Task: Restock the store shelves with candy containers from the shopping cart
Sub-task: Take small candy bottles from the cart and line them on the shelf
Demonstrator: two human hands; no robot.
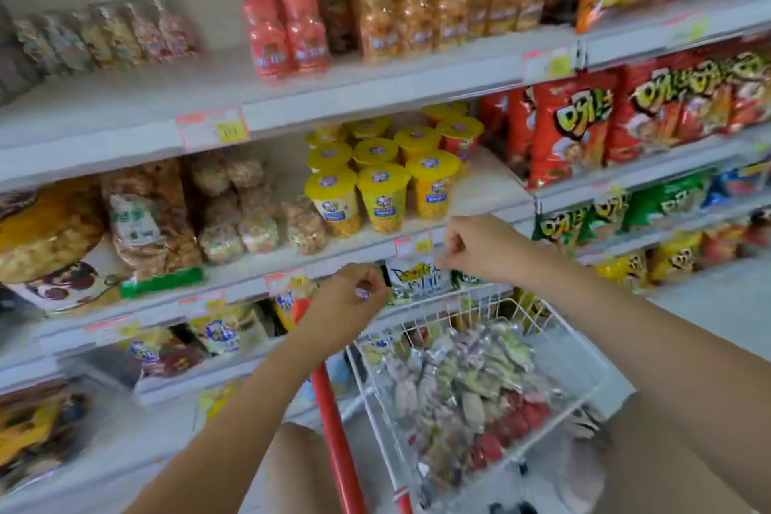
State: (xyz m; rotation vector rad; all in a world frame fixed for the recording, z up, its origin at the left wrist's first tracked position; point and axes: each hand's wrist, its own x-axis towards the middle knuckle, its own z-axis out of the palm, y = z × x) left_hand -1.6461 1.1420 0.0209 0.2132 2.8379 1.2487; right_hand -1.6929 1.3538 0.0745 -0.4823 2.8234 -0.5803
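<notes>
Reaching over the shopping cart (584,371), both hands hang at the lip of the middle shelf (479,190). The left hand (348,298) has its fingers curled, with a scrap of purple and white showing at the tips. The right hand (469,246) is curled too, thumb and forefinger closed together just below a price tag (413,244). Blur hides whether either has hold of anything, so I cannot tell. The candy packs (459,384) lie heaped in the cart basket, below and between the forearms. To do the step well, I judge it best to set each container upright in the bare patch of shelf right of the yellow-lidded cups (381,190), sliding it in base first without nudging the front row. Room is tight: the shelf above overhangs, red snack bags (563,129) wall the right side, and the cart's wire rim and red handle (333,426) sit close under the wrists.
</notes>
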